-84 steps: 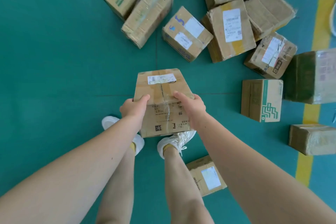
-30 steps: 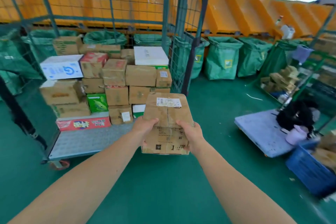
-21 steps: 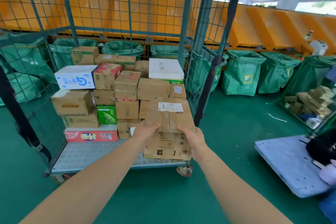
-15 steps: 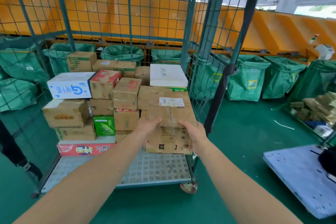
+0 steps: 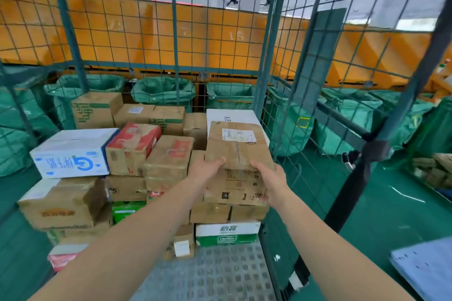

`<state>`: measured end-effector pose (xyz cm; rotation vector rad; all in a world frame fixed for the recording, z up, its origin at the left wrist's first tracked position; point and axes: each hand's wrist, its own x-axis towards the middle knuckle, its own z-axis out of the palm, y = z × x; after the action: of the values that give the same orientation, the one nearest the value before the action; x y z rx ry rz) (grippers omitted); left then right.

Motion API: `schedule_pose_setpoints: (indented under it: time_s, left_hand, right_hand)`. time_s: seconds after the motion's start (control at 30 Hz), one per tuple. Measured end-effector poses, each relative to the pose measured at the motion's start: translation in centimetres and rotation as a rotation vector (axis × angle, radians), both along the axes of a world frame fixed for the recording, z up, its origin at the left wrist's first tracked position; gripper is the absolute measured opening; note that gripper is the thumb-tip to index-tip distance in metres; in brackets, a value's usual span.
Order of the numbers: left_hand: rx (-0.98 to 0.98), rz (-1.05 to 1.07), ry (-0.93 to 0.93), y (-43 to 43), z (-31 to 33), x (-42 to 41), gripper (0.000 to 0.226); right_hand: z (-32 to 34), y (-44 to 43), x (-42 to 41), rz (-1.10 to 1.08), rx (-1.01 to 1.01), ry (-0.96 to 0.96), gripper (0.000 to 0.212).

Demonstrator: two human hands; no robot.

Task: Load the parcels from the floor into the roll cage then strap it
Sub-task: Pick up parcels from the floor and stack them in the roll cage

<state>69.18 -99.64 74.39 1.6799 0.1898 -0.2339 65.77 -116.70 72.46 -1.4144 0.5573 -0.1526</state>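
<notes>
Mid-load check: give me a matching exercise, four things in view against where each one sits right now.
1 taped parcel
2 white-and-blue box
3 green-and-white carton
4 black strap

A top of the stack, left side
B hanging on the roll cage, right side
C between left hand and right hand
D bottom layer, right side

Pairs: 1-C, 2-A, 3-D, 4-B

Too blurred to read: print on the parcel label. Hidden behind the parcel, most of a white box; beneath it, fingers of left hand and right hand. Cut by the frame: cage top, both forearms, cart at right.
</notes>
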Motion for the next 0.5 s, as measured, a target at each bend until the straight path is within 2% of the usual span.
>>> schedule_pose_setpoints:
  time_s: [0.07,0.17,0.3,0.33,0.4,0.5]
  left_hand:
    - [0.000,0.005,-0.007,-0.5,-0.3,3.4,0.061]
    - [0.003,0.025,-0.031,-1.4,-0.7,8.5,0.049]
    - [-0.001,0.057,-0.016,-3.8,-1.0,16.7,0.043]
    - [0.010,0.060,-0.013,-4.6,-1.1,18.9,0.040]
    - [0.024,0.068,-0.008,-6.4,-1.2,23.5,0.039]
    - [0.011,0.071,-0.001,-9.5,-1.2,30.1,0.037]
  right_hand:
    - [-0.2,-0.4,3.4,0.006,0.003,0.002,0.059]
    - [-0.7,-1.3,9.0,0.028,0.008,-0.005,0.058]
    - [-0.7,-3.5,17.5,0.040,-0.010,0.016,0.092]
    - [-0.6,-4.3,19.8,0.045,-0.009,0.021,0.088]
    - [-0.6,-6.3,24.4,0.033,0.007,0.028,0.065]
    - [-0.5,-9.3,31.0,0.033,0.005,0.039,0.052]
